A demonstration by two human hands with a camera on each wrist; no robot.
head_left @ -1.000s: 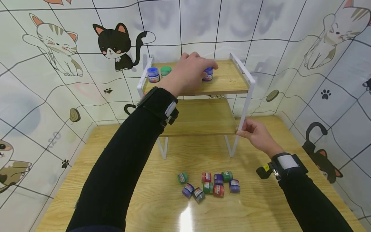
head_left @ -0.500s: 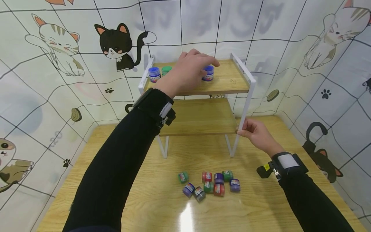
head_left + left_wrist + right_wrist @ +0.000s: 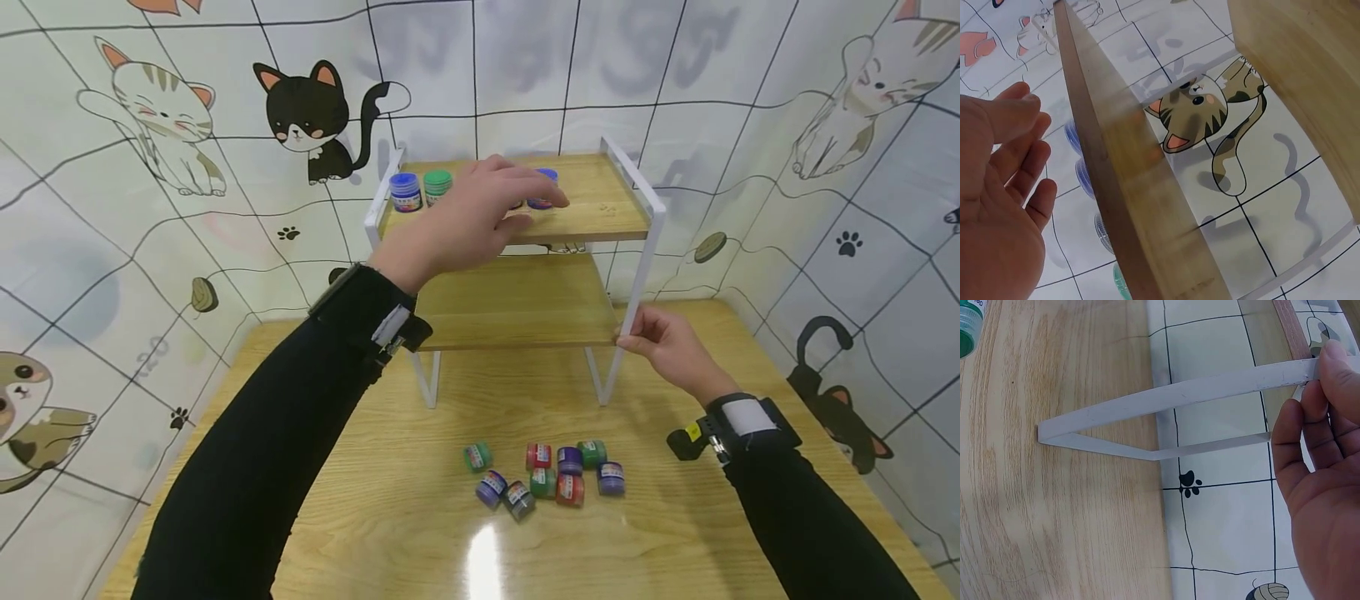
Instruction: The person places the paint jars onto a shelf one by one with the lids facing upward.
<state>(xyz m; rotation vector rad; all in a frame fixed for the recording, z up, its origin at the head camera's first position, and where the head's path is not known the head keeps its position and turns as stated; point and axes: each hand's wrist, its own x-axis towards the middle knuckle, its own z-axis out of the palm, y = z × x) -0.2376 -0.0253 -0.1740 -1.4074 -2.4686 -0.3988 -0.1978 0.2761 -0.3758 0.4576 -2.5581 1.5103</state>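
A two-tier wooden shelf (image 3: 592, 212) with a white metal frame (image 3: 641, 271) stands on the table. On its top board a blue-lidded jar (image 3: 406, 193) and a green-lidded jar (image 3: 437, 182) sit at the left. Another blue-lidded jar (image 3: 548, 174) shows partly behind the fingers of my left hand (image 3: 476, 208). That hand hovers before the top board, fingers loosely extended, with nothing in its grasp; the left wrist view shows it apart from the board. My right hand (image 3: 670, 350) pinches the frame's right upright, near the lower board (image 3: 517, 300).
Several small jars lie on the table (image 3: 360, 517) before the shelf, among them a green jar (image 3: 477, 457), a red jar (image 3: 570, 491), a grey jar (image 3: 518, 500) and a purple jar (image 3: 611, 479). A cat-patterned sheet (image 3: 517, 75) stands close behind and at both sides.
My left hand has let go of the blue-lidded jar on the top board and drawn back and down toward me. The right hand keeps its pinch on the upright.
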